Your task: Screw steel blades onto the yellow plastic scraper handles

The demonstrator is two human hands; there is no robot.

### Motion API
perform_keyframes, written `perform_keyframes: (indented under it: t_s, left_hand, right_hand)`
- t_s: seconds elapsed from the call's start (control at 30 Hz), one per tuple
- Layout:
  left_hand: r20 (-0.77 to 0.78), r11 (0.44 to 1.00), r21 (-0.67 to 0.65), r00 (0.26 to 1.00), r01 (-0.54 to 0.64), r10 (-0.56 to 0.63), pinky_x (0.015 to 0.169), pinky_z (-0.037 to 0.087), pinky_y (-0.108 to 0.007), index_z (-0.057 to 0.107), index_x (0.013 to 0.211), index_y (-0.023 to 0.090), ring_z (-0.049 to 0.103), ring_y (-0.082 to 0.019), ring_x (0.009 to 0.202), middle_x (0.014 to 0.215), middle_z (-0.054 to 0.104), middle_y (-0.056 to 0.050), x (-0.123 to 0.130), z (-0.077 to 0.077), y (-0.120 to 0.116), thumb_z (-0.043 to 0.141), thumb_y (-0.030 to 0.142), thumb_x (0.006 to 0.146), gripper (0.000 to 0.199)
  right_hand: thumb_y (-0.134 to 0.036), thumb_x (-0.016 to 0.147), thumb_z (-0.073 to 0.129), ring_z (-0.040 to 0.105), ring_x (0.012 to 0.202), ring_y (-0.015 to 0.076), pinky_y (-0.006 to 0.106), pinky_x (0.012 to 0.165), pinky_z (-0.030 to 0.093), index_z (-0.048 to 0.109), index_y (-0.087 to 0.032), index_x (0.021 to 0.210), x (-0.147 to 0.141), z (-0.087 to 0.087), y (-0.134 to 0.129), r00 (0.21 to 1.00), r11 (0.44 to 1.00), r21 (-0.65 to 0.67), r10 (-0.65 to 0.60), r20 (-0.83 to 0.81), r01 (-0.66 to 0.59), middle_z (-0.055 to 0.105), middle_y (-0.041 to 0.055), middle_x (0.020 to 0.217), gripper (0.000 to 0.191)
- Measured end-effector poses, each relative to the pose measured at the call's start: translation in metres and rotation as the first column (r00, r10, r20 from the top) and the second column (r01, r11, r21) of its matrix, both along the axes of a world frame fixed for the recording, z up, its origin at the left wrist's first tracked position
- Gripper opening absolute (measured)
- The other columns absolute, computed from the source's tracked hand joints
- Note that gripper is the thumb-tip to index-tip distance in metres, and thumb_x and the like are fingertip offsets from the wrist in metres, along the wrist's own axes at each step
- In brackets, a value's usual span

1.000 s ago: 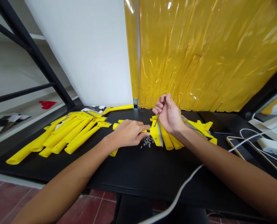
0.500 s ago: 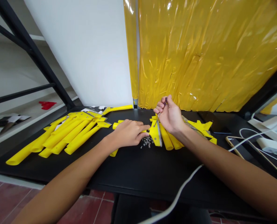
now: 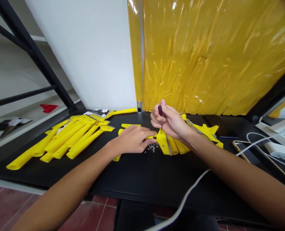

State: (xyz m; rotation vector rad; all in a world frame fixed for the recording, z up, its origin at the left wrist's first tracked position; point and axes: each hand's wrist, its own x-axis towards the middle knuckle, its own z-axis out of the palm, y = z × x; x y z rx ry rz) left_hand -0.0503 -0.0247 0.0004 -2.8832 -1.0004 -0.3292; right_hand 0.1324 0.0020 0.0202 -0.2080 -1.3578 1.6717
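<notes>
Low over the black tabletop (image 3: 142,179), the left grip (image 3: 134,139) wraps firmly around a yellow scraper (image 3: 162,144), its head jutting out to the right! Just beyond that head, the right grip (image 3: 171,121) curls tight on a dark-handled tool (image 3: 160,110), tip hard to make out. Tiny metal pieces (image 3: 153,149) lie beside the left grip; more yellow scrapers (image 3: 60,140) pile up farther left.

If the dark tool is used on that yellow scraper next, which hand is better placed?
Probably the right hand: its grip is closed around the tool, close to the scraper. The tool's tip is hidden. The left hand holds the scraper, so it seems better suited to steadying.
</notes>
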Motion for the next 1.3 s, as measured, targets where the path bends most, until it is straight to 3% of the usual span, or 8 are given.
perform_keyframes:
  t_s: [0.17,0.3,0.57,0.67,0.83,1.0,1.1,1.3]
  left_hand:
    - [0.066,0.999,-0.037,0.997,0.038,-0.035,0.066,0.044,-0.029,0.067,0.119,0.023,0.069,-0.019,0.083,0.095,0.075,-0.004,0.0,0.001,0.0,0.045,0.041,0.1,0.034]
    - [0.123,0.995,-0.077,0.991,0.071,-0.061,0.069,0.046,-0.029,0.068,0.118,0.022,0.069,-0.019,0.083,0.096,0.075,-0.005,-0.001,0.002,-0.001,0.048,0.043,0.1,0.035]
    - [0.232,0.959,-0.207,0.962,0.193,-0.144,0.072,0.048,-0.028,0.069,0.121,0.02,0.069,-0.018,0.081,0.098,0.075,-0.006,0.001,-0.002,-0.006,0.054,0.044,0.097,0.037]
    - [0.307,0.949,-0.228,0.941,0.218,-0.142,0.071,0.048,-0.028,0.068,0.122,0.016,0.068,-0.018,0.078,0.097,0.075,-0.008,0.0,-0.003,-0.003,0.054,0.043,0.097,0.04]
    - [0.388,0.926,-0.258,0.907,0.276,-0.163,0.073,0.049,-0.028,0.067,0.124,0.012,0.069,-0.018,0.08,0.095,0.075,-0.01,0.0,-0.001,-0.003,0.055,0.039,0.096,0.04]
    - [0.303,0.947,-0.226,0.94,0.23,-0.156,0.071,0.048,-0.028,0.069,0.119,0.015,0.066,-0.017,0.075,0.089,0.073,-0.007,0.001,0.001,-0.005,0.053,0.043,0.097,0.039]
    - [0.272,0.968,-0.177,0.954,0.179,-0.127,0.067,0.045,-0.027,0.068,0.119,0.015,0.062,-0.015,0.068,0.084,0.071,-0.005,-0.002,0.002,-0.003,0.051,0.045,0.098,0.04]
    - [0.232,0.982,-0.13,0.967,0.136,-0.103,0.067,0.045,-0.026,0.068,0.12,0.016,0.061,-0.015,0.068,0.084,0.07,-0.005,-0.005,0.005,-0.001,0.048,0.045,0.099,0.041]
  right_hand:
    - [-0.057,0.094,0.053,0.008,0.05,0.0089,0.022,0.043,0.014,0.05,-0.023,0.084,0.008,0.009,-0.004,0.993,0.991,-0.065,0.112,-0.025,-0.114,0.017,-0.009,0.059,0.036]
    - [-0.056,0.092,0.058,0.008,0.049,0.0083,0.021,0.043,0.014,0.044,-0.023,0.079,0.011,0.014,-0.005,0.988,0.984,-0.087,0.155,-0.017,-0.155,0.016,-0.0089,0.061,0.038]
    - [-0.057,0.097,0.047,0.009,0.042,0.0079,0.019,0.038,0.016,0.038,-0.024,0.074,0.019,0.014,-0.004,0.921,0.912,-0.147,0.389,0.013,-0.383,0.017,-0.0107,0.051,0.041]
    - [-0.049,0.098,0.05,0.01,0.043,0.0079,0.019,0.037,0.014,0.037,-0.023,0.071,0.018,0.02,-0.005,0.947,0.937,-0.143,0.317,-0.043,-0.32,0.02,-0.0099,0.052,0.04]
    - [-0.061,0.093,0.05,0.008,0.042,0.0056,0.018,0.035,0.011,0.046,-0.022,0.08,0.014,0.029,-0.008,0.99,0.981,-0.14,0.123,-0.073,-0.132,0.025,-0.0103,0.056,0.041]
    - [-0.049,0.097,0.053,0.02,0.045,0.0054,0.016,0.039,0.021,0.048,-0.021,0.08,0.01,0.03,-0.014,0.992,0.988,-0.09,0.121,-0.032,-0.123,0.036,-0.0069,0.065,0.033]
    - [-0.045,0.099,0.05,0.024,0.049,0.007,0.018,0.043,0.028,0.051,-0.02,0.079,0.01,0.031,-0.015,0.993,0.991,-0.07,0.116,-0.037,-0.118,0.032,-0.0065,0.063,0.032]
    - [-0.053,0.096,0.052,0.018,0.048,0.0082,0.018,0.042,0.022,0.05,-0.023,0.082,0.01,0.031,-0.015,0.991,0.987,-0.094,0.128,-0.033,-0.13,0.022,-0.0081,0.059,0.034]
